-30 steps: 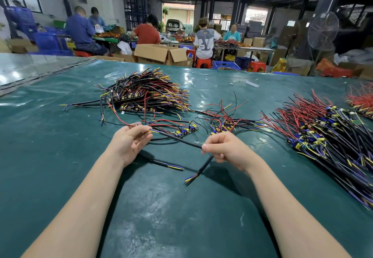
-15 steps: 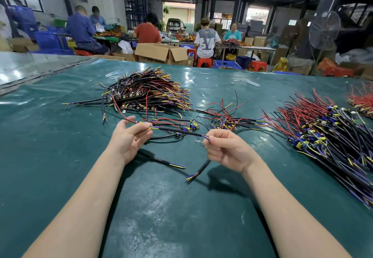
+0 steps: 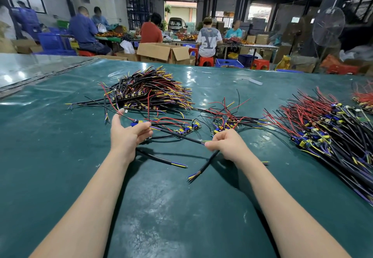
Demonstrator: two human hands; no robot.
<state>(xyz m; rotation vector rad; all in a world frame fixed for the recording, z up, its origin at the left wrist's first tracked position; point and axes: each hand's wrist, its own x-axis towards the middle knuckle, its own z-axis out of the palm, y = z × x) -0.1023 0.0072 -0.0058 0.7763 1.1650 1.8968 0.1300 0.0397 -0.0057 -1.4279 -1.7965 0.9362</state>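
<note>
My left hand (image 3: 128,134) is raised over the green table (image 3: 171,213), thumb up, its fingers curled loosely round a small circuit board (image 3: 145,138) with coloured wires. A black sheathed cable (image 3: 177,135) runs from that board to my right hand (image 3: 228,144), which pinches its stripped end. A second black cable (image 3: 203,167) hangs down out of my right fist, its coloured ends near the table. Another black cable (image 3: 161,159) lies loose on the table under my left wrist.
A tangled heap of wired boards (image 3: 149,92) lies beyond my left hand, a smaller bunch (image 3: 228,120) beyond my right hand. A large pile (image 3: 327,130) fills the right side. Several people sit at far tables behind cardboard boxes (image 3: 163,53).
My left hand has loosened from a closed grip, thumb lifted and fingers spread round the board. My right hand has slid to the cable's stripped end, and the cable now stretches between both hands.
</note>
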